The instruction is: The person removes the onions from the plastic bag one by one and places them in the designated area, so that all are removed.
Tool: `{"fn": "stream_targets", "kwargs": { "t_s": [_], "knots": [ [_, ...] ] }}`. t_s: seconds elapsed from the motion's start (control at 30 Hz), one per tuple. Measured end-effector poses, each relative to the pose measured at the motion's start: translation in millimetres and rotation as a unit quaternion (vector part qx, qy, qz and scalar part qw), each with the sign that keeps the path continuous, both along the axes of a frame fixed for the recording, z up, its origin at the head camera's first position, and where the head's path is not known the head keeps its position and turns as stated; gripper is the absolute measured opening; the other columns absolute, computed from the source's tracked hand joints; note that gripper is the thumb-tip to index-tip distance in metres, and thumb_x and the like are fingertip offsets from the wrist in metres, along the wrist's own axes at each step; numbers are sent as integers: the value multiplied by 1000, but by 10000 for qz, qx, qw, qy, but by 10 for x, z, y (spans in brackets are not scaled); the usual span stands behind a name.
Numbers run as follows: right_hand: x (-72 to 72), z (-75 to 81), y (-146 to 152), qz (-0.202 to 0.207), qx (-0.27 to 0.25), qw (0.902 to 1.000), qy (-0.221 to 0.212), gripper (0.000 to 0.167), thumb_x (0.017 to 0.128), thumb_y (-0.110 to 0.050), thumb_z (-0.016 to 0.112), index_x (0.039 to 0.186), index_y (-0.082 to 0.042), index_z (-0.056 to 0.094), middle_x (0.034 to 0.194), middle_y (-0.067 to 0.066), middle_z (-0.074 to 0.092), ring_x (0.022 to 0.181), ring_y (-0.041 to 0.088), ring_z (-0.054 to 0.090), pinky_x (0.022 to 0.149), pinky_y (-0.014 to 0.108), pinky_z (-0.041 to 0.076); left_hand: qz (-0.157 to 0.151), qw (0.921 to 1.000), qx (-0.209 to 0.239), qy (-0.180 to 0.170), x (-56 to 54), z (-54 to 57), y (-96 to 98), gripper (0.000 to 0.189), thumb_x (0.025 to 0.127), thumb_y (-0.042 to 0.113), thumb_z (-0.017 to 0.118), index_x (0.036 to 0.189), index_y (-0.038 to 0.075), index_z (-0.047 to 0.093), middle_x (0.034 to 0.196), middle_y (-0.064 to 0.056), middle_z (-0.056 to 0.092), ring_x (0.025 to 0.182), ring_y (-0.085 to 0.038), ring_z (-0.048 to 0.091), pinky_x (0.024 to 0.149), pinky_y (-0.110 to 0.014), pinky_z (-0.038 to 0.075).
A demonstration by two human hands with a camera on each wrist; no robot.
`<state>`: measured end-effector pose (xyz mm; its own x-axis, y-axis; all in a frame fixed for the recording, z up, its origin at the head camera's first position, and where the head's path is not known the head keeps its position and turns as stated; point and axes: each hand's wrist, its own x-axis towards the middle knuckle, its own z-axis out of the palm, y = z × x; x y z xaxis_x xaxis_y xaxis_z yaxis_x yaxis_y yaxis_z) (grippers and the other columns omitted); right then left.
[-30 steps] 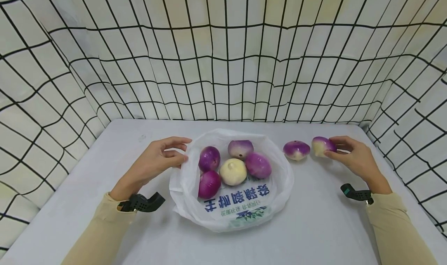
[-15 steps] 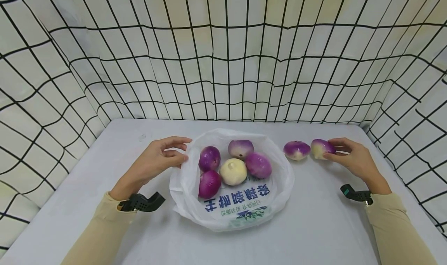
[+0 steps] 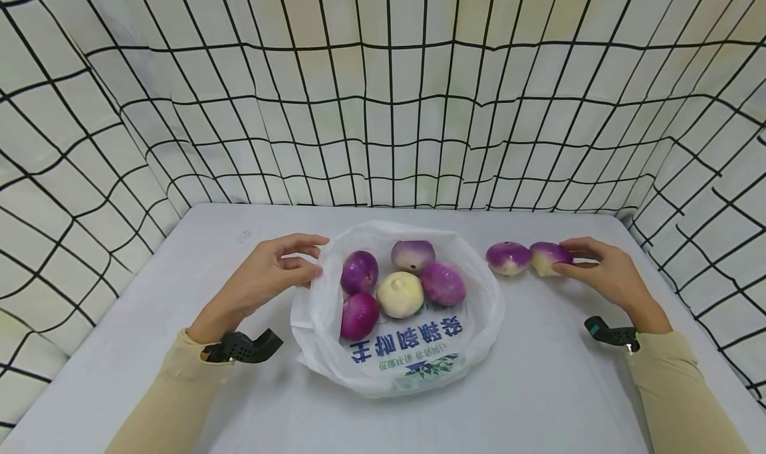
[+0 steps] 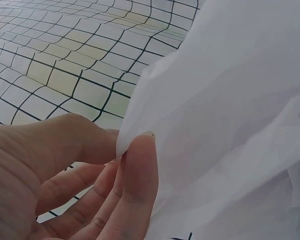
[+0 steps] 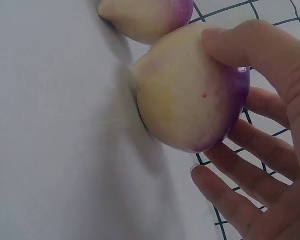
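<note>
A white plastic bag [image 3: 431,374] with blue and green print lies with its mouth spread wide. My left hand [image 3: 281,268] pinches the bag's left rim between thumb and fingers, plain in the left wrist view. To the right of the bag, my right hand [image 3: 601,268] holds a purple-and-white turnip [image 5: 180,95] between thumb and fingers, low at the table surface. Its left side meets a second turnip [image 3: 509,258] of the same colouring. Inside the bag are a red onion [image 3: 360,316], a pale round bulb [image 3: 399,294] and several purple ones [image 3: 443,283].
The table [image 3: 538,387] has a white cover. Black-lined netting [image 3: 389,121] over white walls rises at the back and both sides. A dark strap device sits on each wrist.
My right hand has moved slightly left and nearer with its turnip, closing the small gap to the second turnip. The left hand and the bag have stayed put.
</note>
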<state>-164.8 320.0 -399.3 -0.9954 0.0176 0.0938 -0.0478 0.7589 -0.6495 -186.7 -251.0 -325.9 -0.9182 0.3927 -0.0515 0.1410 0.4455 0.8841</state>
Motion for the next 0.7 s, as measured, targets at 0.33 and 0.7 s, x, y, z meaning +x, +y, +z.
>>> {"fn": "stream_targets", "kwargs": {
  "t_s": [0.33,0.7],
  "knots": [
    [7,64,-26,-74,77,9999,-37,66,92,-49,75,142,-8,58,141,23,63,124,46,64,76,2,48,-8,10000,-7,42,9,7,-14,56,95,25,75,146,13,55,138,-20,57,100,-16,75,86,-30,64],
    [51,137,-104,-301,163,9992,194,57,99,-49,66,138,-7,61,136,24,65,123,48,64,100,67,50,-7,10000,29,41,10,10,-22,57,95,25,75,147,13,55,137,-20,58,100,-16,75,86,-30,64]
  ]
}}
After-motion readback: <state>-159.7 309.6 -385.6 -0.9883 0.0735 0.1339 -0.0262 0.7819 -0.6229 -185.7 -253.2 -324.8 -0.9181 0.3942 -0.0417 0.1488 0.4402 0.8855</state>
